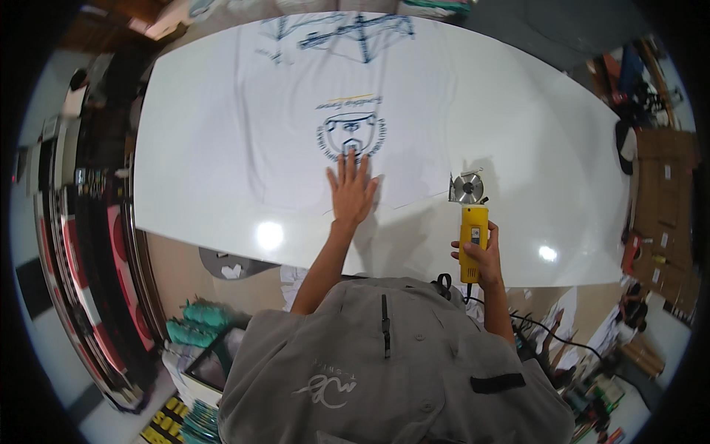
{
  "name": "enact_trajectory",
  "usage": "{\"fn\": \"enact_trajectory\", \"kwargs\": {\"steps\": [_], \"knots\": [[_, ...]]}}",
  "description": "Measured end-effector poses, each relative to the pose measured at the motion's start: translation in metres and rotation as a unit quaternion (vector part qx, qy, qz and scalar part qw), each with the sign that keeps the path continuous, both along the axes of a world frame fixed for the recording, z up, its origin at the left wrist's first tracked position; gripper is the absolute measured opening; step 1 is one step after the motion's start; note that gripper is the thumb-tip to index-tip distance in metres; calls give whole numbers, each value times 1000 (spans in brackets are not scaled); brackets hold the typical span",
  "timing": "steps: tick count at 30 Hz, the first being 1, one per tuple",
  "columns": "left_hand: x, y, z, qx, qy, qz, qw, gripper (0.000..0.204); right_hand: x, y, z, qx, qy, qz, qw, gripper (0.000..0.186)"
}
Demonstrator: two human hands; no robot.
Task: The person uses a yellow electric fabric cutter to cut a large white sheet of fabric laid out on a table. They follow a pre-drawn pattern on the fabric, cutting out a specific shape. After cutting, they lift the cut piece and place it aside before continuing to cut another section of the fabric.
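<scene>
Table (pixel 547 248), white and broad, seen from above, its outline bowed by the lens. White fabric (pixel 296 159) lies across its middle and reaches the far edge; its near edge stops short of the table's near edge. Left hand (pixel 352 194): open, palm down, fingers spread, fingertips over the lower part of a round dark blue emblem (pixel 351 133). Right hand (pixel 484 251): closed around the handle of a yellow rotary cutter (pixel 474 233), whose round metal blade (pixel 468 189) stands just beside the fabric's right side; contact cannot be told. Bare white surface extends left of the fabric and right of the cutter. A black cord (pixel 566 338) trails past the right forearm, beyond the near edge. Around the table: cardboard boxes (pixel 663 203) at right, a dark object (pixel 626 148) against the right edge, teal bundles (pixel 201 317) at lower left, red-panelled racking (pixel 118 248) at far left. Markings: lettering and a yellowish line above the emblem, a blue line drawing (pixel 362 37) near the far edge, a small label on the cutter, and pale lettering on the wearer's grey shirt (pixel 399 370).
</scene>
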State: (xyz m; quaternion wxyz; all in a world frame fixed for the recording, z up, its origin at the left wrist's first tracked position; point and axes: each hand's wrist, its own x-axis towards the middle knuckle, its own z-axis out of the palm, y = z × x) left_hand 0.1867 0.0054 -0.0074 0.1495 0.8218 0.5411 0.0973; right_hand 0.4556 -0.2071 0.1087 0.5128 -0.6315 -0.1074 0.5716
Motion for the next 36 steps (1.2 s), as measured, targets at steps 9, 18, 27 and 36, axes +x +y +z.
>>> {"fn": "enact_trajectory", "kwargs": {"steps": [9, 18, 27, 36], "knots": [[-177, 62, -24, 95, 28, 80, 992, 67, -108, 10, 1, -31, -126, 189, 973, 89], [-357, 194, -8, 13, 115, 104, 988, 69, -278, 57, -13, -20, -226, 125, 966, 88], [-357, 134, -7, -12, 84, 145, 986, 85, -344, 53, -26, -49, -220, 29, 974, 77], [-348, 160, 30, -30, 113, 127, 985, 99, -152, 163, -82, 269, 106, -226, 930, 70]]}}
